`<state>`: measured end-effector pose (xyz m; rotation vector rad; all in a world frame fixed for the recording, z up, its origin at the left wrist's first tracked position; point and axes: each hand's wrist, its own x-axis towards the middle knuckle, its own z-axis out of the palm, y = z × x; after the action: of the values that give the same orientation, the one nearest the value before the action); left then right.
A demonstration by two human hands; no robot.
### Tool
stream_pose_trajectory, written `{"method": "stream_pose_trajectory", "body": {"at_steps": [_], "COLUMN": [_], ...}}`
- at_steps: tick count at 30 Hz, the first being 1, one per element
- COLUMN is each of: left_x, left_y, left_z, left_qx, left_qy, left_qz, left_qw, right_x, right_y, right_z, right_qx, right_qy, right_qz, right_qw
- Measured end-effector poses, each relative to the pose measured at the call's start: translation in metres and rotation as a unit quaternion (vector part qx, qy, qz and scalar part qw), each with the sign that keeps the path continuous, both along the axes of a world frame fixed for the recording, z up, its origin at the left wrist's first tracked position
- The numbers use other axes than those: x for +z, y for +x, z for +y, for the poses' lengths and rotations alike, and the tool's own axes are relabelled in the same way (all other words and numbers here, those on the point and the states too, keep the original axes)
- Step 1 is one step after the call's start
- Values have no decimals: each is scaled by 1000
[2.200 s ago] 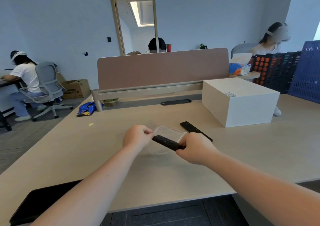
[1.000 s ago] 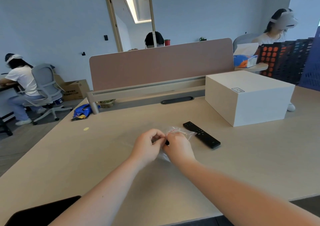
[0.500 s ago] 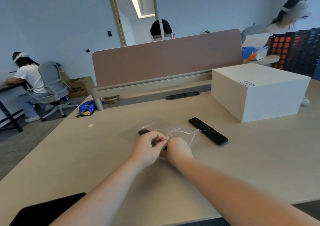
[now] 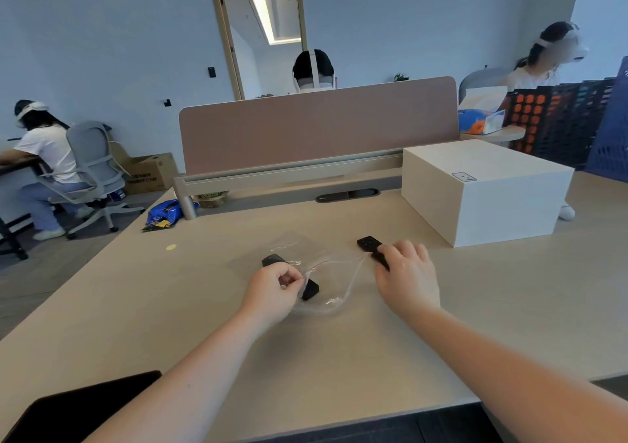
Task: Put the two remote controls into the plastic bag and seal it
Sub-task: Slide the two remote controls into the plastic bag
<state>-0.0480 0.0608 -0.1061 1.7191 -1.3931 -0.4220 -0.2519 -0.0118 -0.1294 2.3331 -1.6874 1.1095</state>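
A clear plastic bag (image 4: 334, 281) lies flat on the desk with its mouth gaping toward the right. One black remote control (image 4: 309, 290) lies inside it, partly hidden by my left hand (image 4: 273, 288), which pinches the bag's upper lip. A second black remote control (image 4: 367, 244) rests on the desk just right of the bag. My right hand (image 4: 406, 277) lies over its near end with the fingers curled onto it; whether the remote is lifted cannot be told.
A white box (image 4: 486, 189) stands at the back right. A pink divider panel (image 4: 319, 124) runs along the desk's far edge. A dark flat object (image 4: 78, 408) sits at the near left corner. Other people sit around the room.
My right hand left the bag's mouth and moved right onto the second remote. My left hand still pinches the bag, whose mouth now gapes wider.
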Motion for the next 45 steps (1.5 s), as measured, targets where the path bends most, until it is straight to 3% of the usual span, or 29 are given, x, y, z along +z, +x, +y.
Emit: {"method": "stream_pose_trajectory", "body": {"at_steps": [2,4,7,16,20,24,28,33,45], "left_x": [1,1,1,7,15,20,24,23,6], "left_y": [-3,-6,-9,-13,-24,-29,-29,-28,-14], "left_z": [1,2,2,3,9,11,10,10,11], "left_qx": [2,4,6,52,70,101,114,116,49], "left_qy": [-3,0,5,35,57,59,64,57,8], "left_qz": [-10,-13,-18,-81,-109,-110,-99,-99,-73], "left_qw": [1000,1000,1000,995,990,987,986,987,996], "right_x": [-4,-7,-11,31,66,86,89,79,11], "right_y": [-13,-21,-24,-24,-33,-45,-52,-41,42], "right_z": [-7,-12,-20,18,54,81,95,98,43], "right_qx": [-82,-103,-81,25,91,126,98,104,64], "right_qy": [142,212,223,199,194,223,249,268,174], "right_qz": [51,75,84,-136,-168,-105,-24,10,73], "right_qw": [985,969,968,970,962,961,963,958,980]}}
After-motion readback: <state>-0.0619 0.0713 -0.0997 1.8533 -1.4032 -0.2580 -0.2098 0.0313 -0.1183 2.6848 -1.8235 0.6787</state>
